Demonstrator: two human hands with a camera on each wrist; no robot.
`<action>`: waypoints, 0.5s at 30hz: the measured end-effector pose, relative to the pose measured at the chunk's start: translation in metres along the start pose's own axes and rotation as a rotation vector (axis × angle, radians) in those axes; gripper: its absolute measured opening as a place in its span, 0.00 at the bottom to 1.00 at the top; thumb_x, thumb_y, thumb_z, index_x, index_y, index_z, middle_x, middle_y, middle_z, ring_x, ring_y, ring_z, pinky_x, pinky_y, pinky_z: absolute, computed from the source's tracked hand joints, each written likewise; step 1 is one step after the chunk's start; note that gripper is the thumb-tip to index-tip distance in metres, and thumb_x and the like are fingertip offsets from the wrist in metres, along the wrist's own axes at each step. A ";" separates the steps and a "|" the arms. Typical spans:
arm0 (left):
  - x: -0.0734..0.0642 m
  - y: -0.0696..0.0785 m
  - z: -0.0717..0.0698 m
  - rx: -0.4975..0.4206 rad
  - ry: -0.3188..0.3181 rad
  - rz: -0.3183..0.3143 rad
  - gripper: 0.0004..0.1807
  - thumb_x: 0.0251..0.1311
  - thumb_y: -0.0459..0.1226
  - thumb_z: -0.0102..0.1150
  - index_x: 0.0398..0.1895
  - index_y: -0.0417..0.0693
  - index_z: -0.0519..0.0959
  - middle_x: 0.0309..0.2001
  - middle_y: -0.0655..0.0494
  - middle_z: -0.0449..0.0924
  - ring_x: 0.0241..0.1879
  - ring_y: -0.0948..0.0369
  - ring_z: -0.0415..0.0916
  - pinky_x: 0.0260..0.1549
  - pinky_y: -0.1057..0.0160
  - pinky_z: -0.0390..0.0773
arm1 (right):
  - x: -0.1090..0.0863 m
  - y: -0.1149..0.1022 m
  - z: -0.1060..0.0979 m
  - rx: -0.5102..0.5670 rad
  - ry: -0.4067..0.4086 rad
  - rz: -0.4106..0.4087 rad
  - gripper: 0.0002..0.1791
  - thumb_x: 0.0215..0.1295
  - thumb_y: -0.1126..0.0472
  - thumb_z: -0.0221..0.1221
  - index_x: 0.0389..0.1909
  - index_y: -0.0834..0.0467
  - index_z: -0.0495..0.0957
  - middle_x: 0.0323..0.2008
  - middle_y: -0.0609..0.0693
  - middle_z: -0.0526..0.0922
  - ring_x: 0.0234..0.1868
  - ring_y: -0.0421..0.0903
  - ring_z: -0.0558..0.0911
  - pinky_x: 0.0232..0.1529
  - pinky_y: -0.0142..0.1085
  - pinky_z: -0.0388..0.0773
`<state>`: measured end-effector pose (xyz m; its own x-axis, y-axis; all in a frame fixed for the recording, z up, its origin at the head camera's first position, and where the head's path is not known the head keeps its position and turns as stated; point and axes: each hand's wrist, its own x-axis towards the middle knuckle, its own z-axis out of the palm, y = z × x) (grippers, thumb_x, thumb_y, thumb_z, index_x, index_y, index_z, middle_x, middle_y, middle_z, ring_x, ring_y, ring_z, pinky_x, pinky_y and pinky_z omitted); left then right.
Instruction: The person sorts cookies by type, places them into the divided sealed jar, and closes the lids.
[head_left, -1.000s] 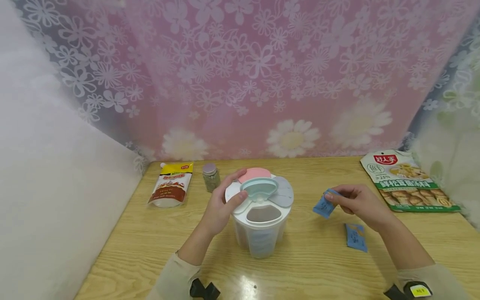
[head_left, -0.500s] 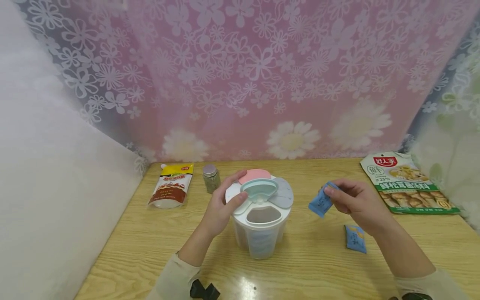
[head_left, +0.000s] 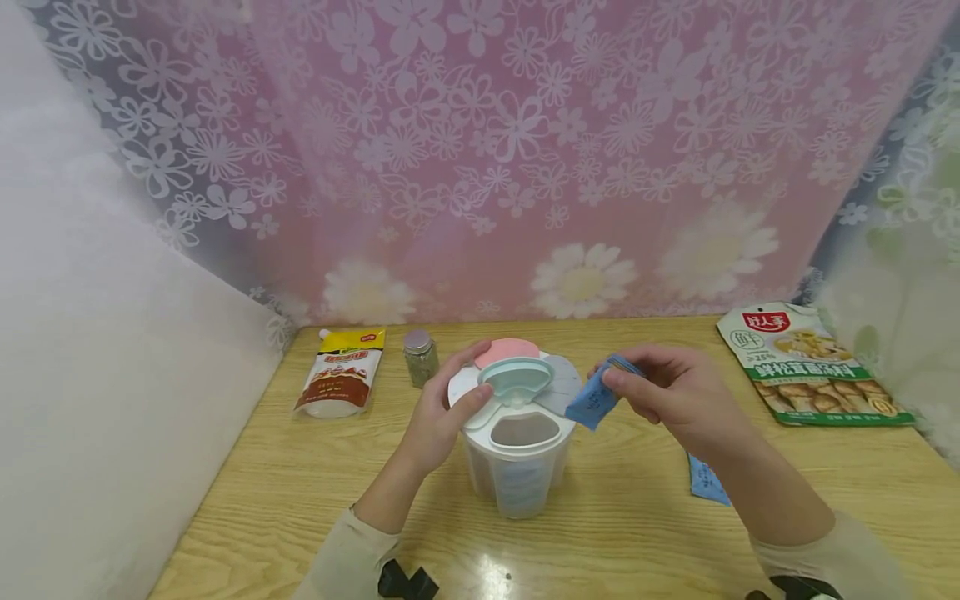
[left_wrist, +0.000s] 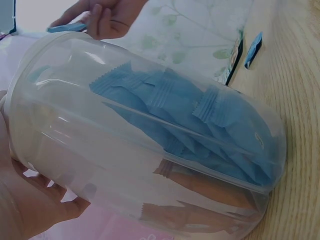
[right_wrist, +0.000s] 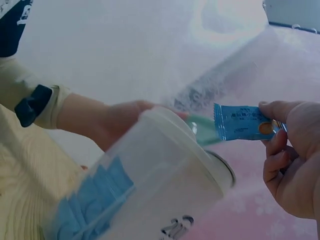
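Note:
A clear compartment container (head_left: 487, 471) stands upright on the table, its white lid carrying pink, mint and grey flaps. The mint flap (head_left: 516, 379) is raised, leaving the front opening uncovered. My left hand (head_left: 438, 421) grips the lid's left side, thumb on top by the raised flap. Between thumb and fingers, my right hand (head_left: 686, 404) pinches a small blue snack packet (head_left: 594, 402) just right of the lid. Several blue packets (left_wrist: 150, 100) lie inside one compartment, with brownish packets (left_wrist: 210, 190) in another. Partly behind the right forearm, another blue packet (head_left: 705, 482) lies on the table.
At the back left lie a white, yellow and brown pouch (head_left: 341, 375) and a small capped jar (head_left: 422, 360) of dried green bits. A large green-and-white mushroom bag (head_left: 813, 367) lies at the right. A floral curtain (head_left: 510, 167) closes off the back.
My right hand has carried the blue packet leftward, from open table to the lid's right edge. The left hand and the container have stayed put.

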<state>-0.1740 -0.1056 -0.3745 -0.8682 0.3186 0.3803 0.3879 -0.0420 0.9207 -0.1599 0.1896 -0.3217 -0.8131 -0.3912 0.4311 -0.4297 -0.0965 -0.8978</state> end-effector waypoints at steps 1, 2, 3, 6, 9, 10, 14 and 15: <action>0.000 0.000 0.000 0.001 0.001 0.000 0.30 0.70 0.41 0.54 0.74 0.47 0.64 0.69 0.40 0.67 0.56 0.62 0.75 0.51 0.66 0.79 | 0.002 -0.003 0.005 -0.020 0.007 -0.003 0.13 0.68 0.76 0.55 0.44 0.61 0.85 0.33 0.43 0.87 0.17 0.47 0.58 0.17 0.40 0.56; 0.000 0.000 0.000 0.001 0.001 0.000 0.30 0.70 0.41 0.54 0.74 0.47 0.64 0.69 0.40 0.67 0.56 0.62 0.75 0.51 0.66 0.79 | 0.003 -0.005 0.010 -0.048 0.010 -0.004 0.12 0.68 0.75 0.56 0.43 0.61 0.85 0.31 0.43 0.87 0.17 0.47 0.59 0.16 0.40 0.57; 0.000 0.001 0.000 0.002 0.001 0.000 0.30 0.70 0.41 0.54 0.74 0.47 0.64 0.69 0.40 0.67 0.56 0.62 0.75 0.51 0.66 0.79 | 0.005 -0.007 0.015 -0.065 0.008 -0.006 0.11 0.67 0.74 0.57 0.43 0.61 0.85 0.30 0.42 0.87 0.17 0.46 0.60 0.16 0.40 0.57; -0.001 0.001 0.000 0.001 0.003 0.002 0.30 0.70 0.41 0.54 0.74 0.46 0.64 0.68 0.39 0.68 0.56 0.63 0.75 0.51 0.66 0.79 | 0.009 -0.010 0.030 -0.103 -0.024 -0.039 0.09 0.66 0.74 0.59 0.42 0.62 0.85 0.29 0.41 0.86 0.15 0.44 0.61 0.14 0.38 0.59; 0.000 0.001 0.000 0.002 0.007 0.002 0.30 0.70 0.42 0.54 0.74 0.46 0.64 0.68 0.39 0.68 0.55 0.63 0.75 0.51 0.67 0.79 | 0.014 -0.010 0.042 -0.139 -0.055 -0.087 0.08 0.65 0.74 0.60 0.42 0.63 0.85 0.34 0.41 0.87 0.16 0.41 0.68 0.16 0.34 0.67; 0.000 0.001 0.000 0.004 0.008 0.002 0.30 0.70 0.42 0.54 0.74 0.46 0.64 0.68 0.39 0.68 0.55 0.63 0.75 0.51 0.67 0.79 | 0.015 -0.010 0.045 -0.149 -0.061 -0.101 0.08 0.65 0.73 0.61 0.41 0.64 0.85 0.34 0.41 0.87 0.17 0.40 0.71 0.17 0.33 0.70; 0.000 0.001 0.001 0.004 0.002 0.005 0.30 0.70 0.42 0.54 0.74 0.46 0.64 0.68 0.38 0.68 0.55 0.63 0.75 0.51 0.67 0.79 | 0.019 -0.012 0.053 -0.174 -0.061 -0.133 0.07 0.65 0.72 0.62 0.42 0.64 0.85 0.36 0.41 0.88 0.27 0.40 0.85 0.28 0.35 0.83; 0.000 0.001 0.001 0.005 0.001 0.007 0.31 0.70 0.42 0.54 0.74 0.45 0.64 0.68 0.38 0.68 0.55 0.63 0.75 0.50 0.67 0.79 | 0.019 -0.012 0.054 -0.172 -0.062 -0.138 0.07 0.65 0.72 0.62 0.42 0.64 0.85 0.36 0.41 0.88 0.28 0.41 0.86 0.29 0.36 0.84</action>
<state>-0.1732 -0.1049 -0.3735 -0.8658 0.3176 0.3868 0.3955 -0.0393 0.9176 -0.1490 0.1340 -0.3072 -0.7182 -0.4411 0.5381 -0.6006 0.0026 -0.7996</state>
